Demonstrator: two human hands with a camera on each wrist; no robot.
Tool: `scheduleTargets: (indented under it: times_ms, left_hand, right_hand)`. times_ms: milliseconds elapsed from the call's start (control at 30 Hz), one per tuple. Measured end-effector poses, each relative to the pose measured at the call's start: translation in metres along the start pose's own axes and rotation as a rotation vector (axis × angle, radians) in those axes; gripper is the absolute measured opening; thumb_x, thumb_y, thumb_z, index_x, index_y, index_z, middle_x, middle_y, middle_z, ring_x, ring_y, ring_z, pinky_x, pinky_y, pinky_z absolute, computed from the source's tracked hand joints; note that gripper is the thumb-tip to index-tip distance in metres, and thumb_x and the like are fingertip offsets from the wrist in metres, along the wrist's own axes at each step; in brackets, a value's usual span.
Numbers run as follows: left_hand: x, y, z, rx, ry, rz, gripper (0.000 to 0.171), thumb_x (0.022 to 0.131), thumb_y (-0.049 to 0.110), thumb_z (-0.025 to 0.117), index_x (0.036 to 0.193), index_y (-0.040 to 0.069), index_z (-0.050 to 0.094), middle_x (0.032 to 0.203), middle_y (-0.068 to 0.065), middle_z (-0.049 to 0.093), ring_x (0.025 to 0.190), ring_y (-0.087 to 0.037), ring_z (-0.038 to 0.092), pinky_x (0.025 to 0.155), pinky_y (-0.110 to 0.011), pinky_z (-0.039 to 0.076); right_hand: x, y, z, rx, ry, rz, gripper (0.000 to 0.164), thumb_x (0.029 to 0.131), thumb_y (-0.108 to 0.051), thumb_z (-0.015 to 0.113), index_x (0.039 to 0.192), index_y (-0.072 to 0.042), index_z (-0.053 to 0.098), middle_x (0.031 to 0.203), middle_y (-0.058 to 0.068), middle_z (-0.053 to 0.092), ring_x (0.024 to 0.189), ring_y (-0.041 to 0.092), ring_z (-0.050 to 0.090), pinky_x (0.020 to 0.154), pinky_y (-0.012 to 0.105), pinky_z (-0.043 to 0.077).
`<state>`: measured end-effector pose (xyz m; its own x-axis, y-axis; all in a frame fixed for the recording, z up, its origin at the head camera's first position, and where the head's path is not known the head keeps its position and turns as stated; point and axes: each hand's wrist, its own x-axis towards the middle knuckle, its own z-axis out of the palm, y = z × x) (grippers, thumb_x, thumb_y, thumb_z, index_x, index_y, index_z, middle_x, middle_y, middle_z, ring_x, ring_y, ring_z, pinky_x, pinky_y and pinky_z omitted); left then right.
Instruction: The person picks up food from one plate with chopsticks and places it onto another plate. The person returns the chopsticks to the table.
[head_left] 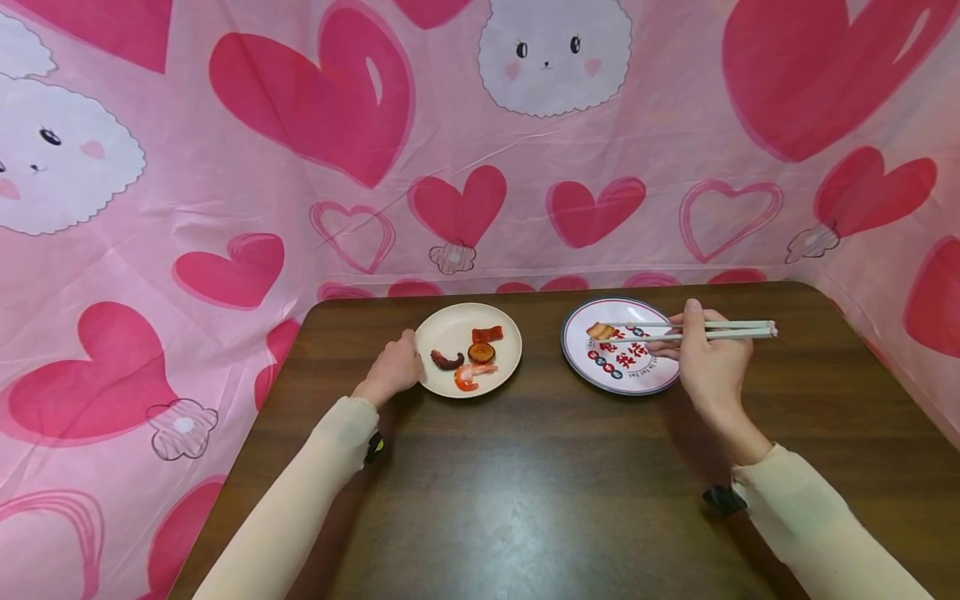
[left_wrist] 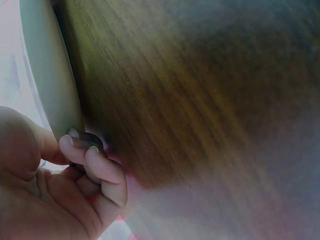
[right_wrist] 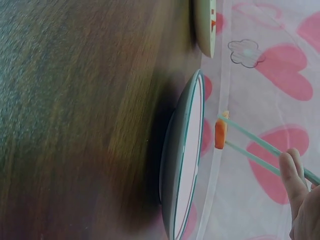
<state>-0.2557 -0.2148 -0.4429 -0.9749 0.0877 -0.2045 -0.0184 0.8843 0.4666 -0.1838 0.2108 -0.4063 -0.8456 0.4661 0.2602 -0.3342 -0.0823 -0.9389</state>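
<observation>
My left hand (head_left: pixel 396 364) grips the left rim of a cream plate (head_left: pixel 435 320), its fingers curled at the rim in the left wrist view. On that plate lie a shrimp (head_left: pixel 466 380), a round brown slice (head_left: pixel 482 353), a reddish-brown strip (head_left: pixel 487 334) and a dark curled piece like a tentacle (head_left: pixel 447 360). My right hand (head_left: pixel 712 354) holds a pair of pale chopsticks (head_left: pixel 738 330). Between their tips a small orange-brown food piece (right_wrist: pixel 220 131) is pinched, raised above a white plate (head_left: pixel 581 320) with a blue rim and red characters.
Both plates stand side by side near the far edge of the dark wooden table (head_left: pixel 480 500), with a gap between them. Pink heart-print cloth (head_left: pixel 525 150) hangs behind the table and along both sides. Each wrist carries a small black device (head_left: pixel 724 501).
</observation>
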Motion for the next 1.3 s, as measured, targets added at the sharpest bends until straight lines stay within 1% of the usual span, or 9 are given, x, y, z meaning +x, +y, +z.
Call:
scheduleTargets:
  times_ms: [100,300,600,733,933,1167,1300]
  left_hand:
    - [0.000,0.000,0.000,0.000,-0.005,-0.001,0.042,0.103,0.009,0.054,0.139,-0.007,0.041,0.105,-0.021,0.064,0.086,-0.032,0.061,0.083,-0.045,0.052]
    - [0.000,0.000,0.000,-0.002,-0.009,-0.005,0.042,0.102,0.008,0.054,0.139,-0.008,0.041,0.105,-0.021,0.064,0.086,-0.032,0.061,0.083,-0.046,0.053]
    - [0.000,0.001,0.000,-0.007,-0.008,-0.007,0.043,0.102,0.008,0.055,0.139,-0.008,0.041,0.107,-0.022,0.064,0.087,-0.032,0.061,0.084,-0.046,0.053]
    - [0.000,0.000,0.000,-0.005,-0.006,-0.002,0.041,0.102,0.008,0.055,0.138,-0.008,0.042,0.105,-0.021,0.064,0.087,-0.032,0.061,0.085,-0.046,0.053]
    - [0.000,0.000,0.000,-0.003,-0.007,-0.002,0.040,0.102,0.008,0.054,0.137,-0.007,0.042,0.105,-0.021,0.064,0.087,-0.032,0.061,0.084,-0.046,0.052]
    - [0.000,-0.001,0.000,-0.008,-0.011,-0.003,0.041,0.102,0.007,0.055,0.138,-0.007,0.042,0.107,-0.022,0.064,0.087,-0.032,0.061,0.085,-0.046,0.053]
    - [0.000,-0.001,0.000,-0.007,-0.011,0.001,0.040,0.102,0.007,0.055,0.137,-0.007,0.042,0.105,-0.021,0.064,0.087,-0.032,0.061,0.084,-0.046,0.053]
  right_hand:
    - [-0.001,-0.001,0.002,0.000,-0.003,0.006,0.043,0.106,-0.027,0.063,0.095,0.014,0.064,0.073,0.013,0.070,0.054,0.020,0.072,0.054,0.033,0.057]
    - [-0.004,-0.002,0.005,-0.020,-0.021,0.000,0.047,0.106,-0.028,0.063,0.098,0.018,0.062,0.073,0.013,0.071,0.055,0.021,0.073,0.054,0.033,0.057]
    - [-0.009,-0.005,0.011,0.014,-0.044,-0.036,0.044,0.104,-0.026,0.066,0.095,0.016,0.064,0.076,0.014,0.071,0.056,0.021,0.073,0.055,0.033,0.057]
    - [-0.010,-0.007,0.014,0.032,-0.048,-0.043,0.042,0.105,-0.025,0.065,0.093,0.016,0.064,0.075,0.015,0.071,0.056,0.022,0.073,0.055,0.034,0.057]
    - [-0.012,-0.010,0.016,0.007,-0.050,-0.048,0.042,0.105,-0.025,0.066,0.093,0.015,0.064,0.075,0.014,0.071,0.057,0.021,0.073,0.056,0.033,0.058]
    - [-0.013,-0.011,0.019,0.017,-0.066,-0.047,0.043,0.104,-0.026,0.067,0.093,0.016,0.064,0.079,0.015,0.070,0.057,0.023,0.073,0.057,0.034,0.058]
    - [-0.014,-0.011,0.021,-0.002,-0.065,-0.054,0.043,0.105,-0.026,0.067,0.093,0.015,0.065,0.079,0.014,0.071,0.058,0.022,0.073,0.057,0.033,0.058]
